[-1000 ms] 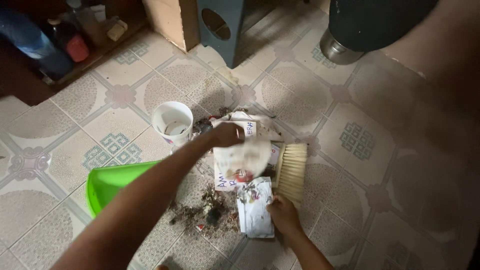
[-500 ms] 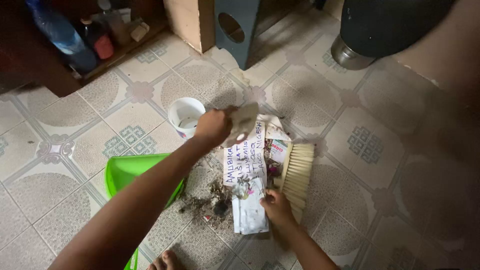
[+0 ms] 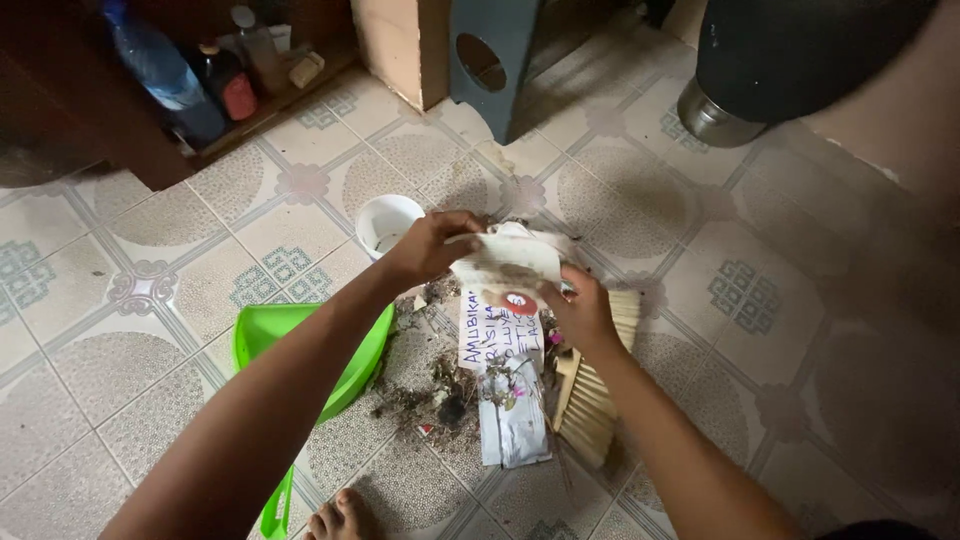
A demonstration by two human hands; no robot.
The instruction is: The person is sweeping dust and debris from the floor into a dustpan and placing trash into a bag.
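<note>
Crumpled wrapper [image 3: 505,268] between both hands' grips

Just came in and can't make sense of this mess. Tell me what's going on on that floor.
A person crouches over a tiled floor. The left hand and right hand together hold a pale piece of paper above a pile of dirt and scraps. Under it lie a handwritten sheet and a white wrapper. A straw hand brush lies on the right, a green dustpan on the left, and a white cup stands just behind.
</note>
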